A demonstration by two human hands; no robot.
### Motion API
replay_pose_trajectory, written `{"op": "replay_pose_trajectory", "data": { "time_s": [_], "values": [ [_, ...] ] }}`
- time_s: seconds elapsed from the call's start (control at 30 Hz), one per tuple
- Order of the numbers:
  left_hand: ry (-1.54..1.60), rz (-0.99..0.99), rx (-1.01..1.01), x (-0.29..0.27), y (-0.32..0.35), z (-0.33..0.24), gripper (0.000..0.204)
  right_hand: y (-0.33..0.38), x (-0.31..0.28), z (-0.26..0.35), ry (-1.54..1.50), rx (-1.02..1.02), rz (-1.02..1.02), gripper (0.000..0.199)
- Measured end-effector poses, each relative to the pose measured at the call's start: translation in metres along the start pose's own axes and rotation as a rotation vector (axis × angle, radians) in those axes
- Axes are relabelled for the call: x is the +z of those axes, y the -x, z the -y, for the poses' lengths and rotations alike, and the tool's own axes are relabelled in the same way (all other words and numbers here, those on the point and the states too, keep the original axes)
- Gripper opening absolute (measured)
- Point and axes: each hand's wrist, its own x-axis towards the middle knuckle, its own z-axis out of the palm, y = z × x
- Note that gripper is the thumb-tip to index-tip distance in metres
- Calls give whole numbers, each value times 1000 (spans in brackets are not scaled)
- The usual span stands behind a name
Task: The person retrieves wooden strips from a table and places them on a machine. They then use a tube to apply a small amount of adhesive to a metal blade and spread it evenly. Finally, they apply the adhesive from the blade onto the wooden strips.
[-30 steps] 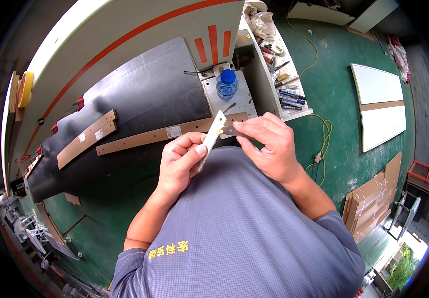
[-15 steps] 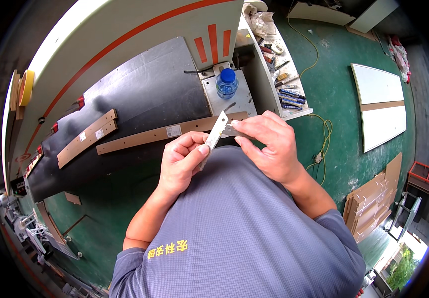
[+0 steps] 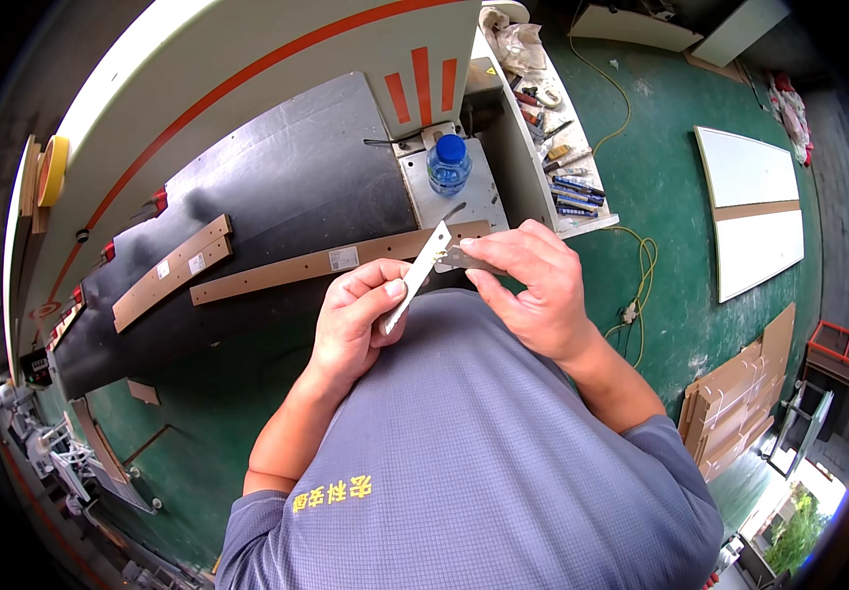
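Note:
My left hand (image 3: 356, 317) pinches a narrow off-white strip (image 3: 418, 280) between thumb and fingers in front of my chest. The strip is tilted, its upper end leaning right, with a small hole near that end. In my right hand (image 3: 538, 285) a thin, flat, dark grey metal piece (image 3: 456, 258) is gripped between thumb and forefinger. Its left end meets the right edge of the strip, where small pale bits show. My fingers cover the rest of the metal piece, so its exact kind cannot be made out.
Brown drilled boards (image 3: 287, 267) lie on a black machine bed (image 3: 297, 167). A blue-capped bottle (image 3: 450, 165) stands on a metal plate beyond my hands. Pens and tools fill a white shelf (image 3: 567, 147). A yellow cable (image 3: 648, 275) and white panels (image 3: 754, 211) lie on the green floor.
The off-white strip has turned slightly in my left hand and shows a narrower, cleaner face. The metal piece has shifted a little along its edge. Both hands stay nearly in place.

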Motion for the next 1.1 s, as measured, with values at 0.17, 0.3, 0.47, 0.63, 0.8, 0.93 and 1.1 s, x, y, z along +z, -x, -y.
{"op": "replay_pose_trajectory", "data": {
  "time_s": [0.17, 0.3, 0.47, 0.63, 0.8, 0.93, 1.1],
  "values": [
    [34, 36, -21, -4, 1, 2, 22, -1, 1, 3, -15, 2, 6, 34],
    [-55, -27, 24, 0, 4, 4, 22, 0, 1, 1, 54, -34, -2, 32],
    [-264, -92, 150, 3, 7, 7, 21, -1, -6, 4, 91, -46, 4, 28],
    [-379, -119, 205, 9, 9, 8, 18, -4, -7, 5, 127, -58, 49, 27],
    [-421, -131, 229, 11, 11, 8, 18, -2, -6, 2, 60, -39, 45, 29],
    [-409, -129, 226, 11, 10, 10, 18, -1, -8, 4, 30, -2, 61, 29],
    [-422, -138, 244, 13, 10, 11, 17, -2, -7, 2, 17, 11, 61, 27]
  ]
}}
